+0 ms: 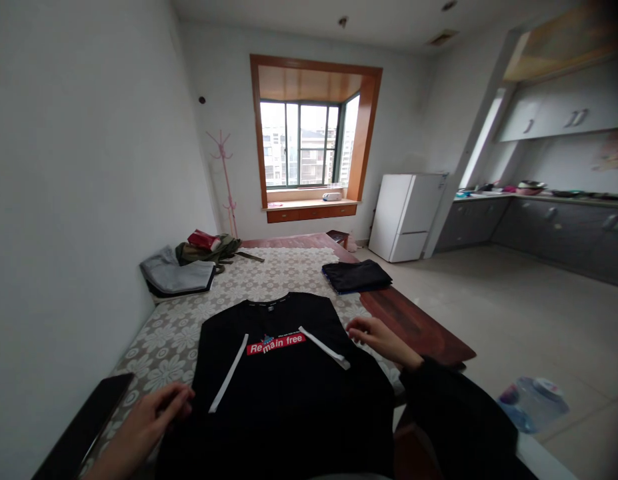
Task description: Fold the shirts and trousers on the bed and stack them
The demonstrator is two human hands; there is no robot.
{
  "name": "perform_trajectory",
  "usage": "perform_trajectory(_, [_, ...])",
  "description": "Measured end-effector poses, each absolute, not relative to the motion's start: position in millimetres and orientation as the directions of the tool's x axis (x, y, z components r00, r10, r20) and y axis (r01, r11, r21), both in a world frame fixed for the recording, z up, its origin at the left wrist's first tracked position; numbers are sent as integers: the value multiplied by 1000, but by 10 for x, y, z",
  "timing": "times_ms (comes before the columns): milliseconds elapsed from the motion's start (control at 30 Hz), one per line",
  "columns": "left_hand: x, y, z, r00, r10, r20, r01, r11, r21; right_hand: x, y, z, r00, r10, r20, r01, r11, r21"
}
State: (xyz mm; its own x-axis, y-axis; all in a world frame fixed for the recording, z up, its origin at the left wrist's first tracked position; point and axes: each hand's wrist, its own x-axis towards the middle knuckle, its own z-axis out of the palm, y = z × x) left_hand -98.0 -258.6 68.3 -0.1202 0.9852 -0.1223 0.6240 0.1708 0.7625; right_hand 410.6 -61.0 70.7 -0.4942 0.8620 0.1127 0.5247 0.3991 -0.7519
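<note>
A black top (289, 407) lies spread out in front of me, neckline pointing away. Across its chest is a red label reading "Remain free", and two white strips slant over the front, one on each side. My left hand (161, 413) is at the top's left edge, fingers loosely bent, with no cloth visibly gripped. By the right shoulder edge is my right hand (381, 339), its fingers half curled and a little apart, seemingly holding nothing. Beneath the top, a patterned floral cloth (163, 363) covers the table.
Folded dark clothing (357, 275) sits at the table's right side, on the reddish wooden tabletop (413, 320). Grey clothing (179, 270) and a green bag (213, 248) lie at the far left. A dark flat object (89, 423) is near the left wall; a plastic jug (533, 403) stands at right.
</note>
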Motion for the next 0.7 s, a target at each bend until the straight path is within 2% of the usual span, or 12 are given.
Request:
perform_trajectory(67, [-1071, -2015, 804, -137, 990, -41, 753, 131, 644, 3834, -106, 734, -441, 886, 142, 667, 430, -608])
perform_trajectory(133, [-1130, -1466, 827, -173, 985, 12, 856, 144, 497, 3556, 324, 696, -409, 899, 157, 732, 425, -532])
perform_trajectory(333, [-1169, -412, 595, -266, 962, 59, 915, 233, 329, 3039, 1016, 449, -357, 919, 167, 831, 395, -392])
perform_trajectory(467, [-1201, -228, 505, -198, 979, 44, 936, 176, 305, 3012, 1160, 302, -412, 898, 154, 828, 440, -349])
perform_trajectory(700, [-1263, -237, 472, -119, 993, 26, 909, 99, 406, 3118, 1232, 283, -489, 856, 166, 762, 512, -396])
